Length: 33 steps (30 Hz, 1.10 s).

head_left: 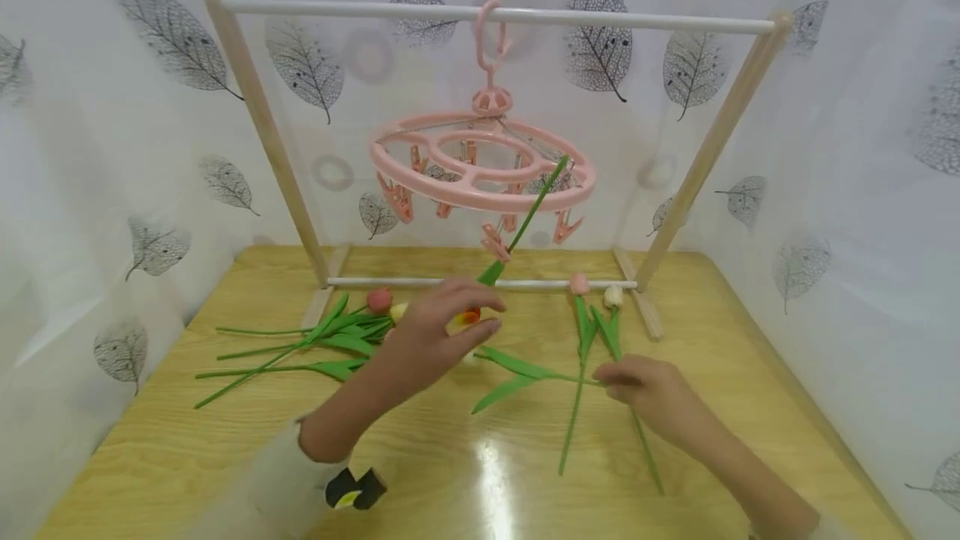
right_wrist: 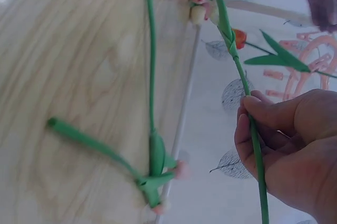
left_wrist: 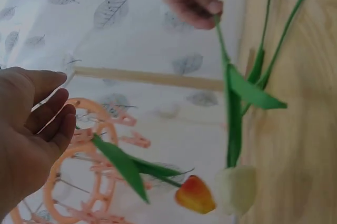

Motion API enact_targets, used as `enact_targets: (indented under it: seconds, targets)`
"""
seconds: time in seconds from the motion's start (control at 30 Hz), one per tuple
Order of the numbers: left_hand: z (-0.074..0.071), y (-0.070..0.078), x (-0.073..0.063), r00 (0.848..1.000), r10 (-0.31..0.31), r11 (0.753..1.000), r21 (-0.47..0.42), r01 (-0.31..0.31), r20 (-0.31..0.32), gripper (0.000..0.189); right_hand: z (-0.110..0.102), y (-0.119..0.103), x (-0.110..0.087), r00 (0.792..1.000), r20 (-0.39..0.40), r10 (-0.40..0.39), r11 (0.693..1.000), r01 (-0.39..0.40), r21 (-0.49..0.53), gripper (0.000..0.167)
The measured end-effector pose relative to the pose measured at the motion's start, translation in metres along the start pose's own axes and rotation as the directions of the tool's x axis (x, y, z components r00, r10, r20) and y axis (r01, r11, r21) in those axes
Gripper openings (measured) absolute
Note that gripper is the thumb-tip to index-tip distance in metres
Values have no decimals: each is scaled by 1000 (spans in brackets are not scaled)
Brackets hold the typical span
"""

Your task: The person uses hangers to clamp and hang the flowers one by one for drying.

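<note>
My right hand [head_left: 660,398] pinches the stem of a white artificial tulip [left_wrist: 236,190] between thumb and fingers. Its leaves [head_left: 517,373] point left, over the table. An orange-yellow tulip [left_wrist: 196,195] hangs head down from a pink clip [head_left: 495,242] on a round pink hanger [head_left: 480,195], its stem slanting up past the ring. Just below that clip is my left hand [head_left: 442,323], fingers loosely bent and apart, with nothing between them in the left wrist view. In the head view this hand partly covers the hanging bloom.
The hanger hooks over a white bar [head_left: 637,19] on a wooden frame [head_left: 270,140]. Several tulips [head_left: 330,344] lie at the left. A pink tulip [head_left: 579,284] and a white-headed tulip [head_left: 613,297] lie at the right. A small black-and-yellow item [head_left: 356,490] is beside my left sleeve.
</note>
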<state>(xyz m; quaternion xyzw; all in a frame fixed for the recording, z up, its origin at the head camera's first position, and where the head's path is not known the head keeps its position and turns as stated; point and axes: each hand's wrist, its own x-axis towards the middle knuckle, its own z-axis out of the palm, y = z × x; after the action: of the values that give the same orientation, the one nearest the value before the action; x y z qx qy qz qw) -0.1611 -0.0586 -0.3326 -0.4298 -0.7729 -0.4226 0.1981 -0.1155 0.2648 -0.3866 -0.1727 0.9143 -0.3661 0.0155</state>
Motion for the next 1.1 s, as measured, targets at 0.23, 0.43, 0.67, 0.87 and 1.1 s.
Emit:
enact_targets:
  seconds: [0.23,0.43,0.67,0.87,1.1]
  targets:
    - [38,-19,-14,911,-284,914,-202,351,300,14,9,-28,18,1000,10,9,997,-10,82,31]
    - [46,-30,-12,813,-371,840,-211,500,449,14,15,-46,31,1000,17,10,992,-12,125,45]
    - [43,-36,-11,775,-369,797,-253,548,513,16,19,-56,41,998,37,-44,995,41,95,54]
    - [41,-39,-11,760,-374,797,-234,556,532,17,23,-60,45,998,30,-54,997,52,50,62]
    - [35,-39,-10,785,-338,829,-229,509,520,23,25,-71,49,978,-71,-198,969,184,-166,67]
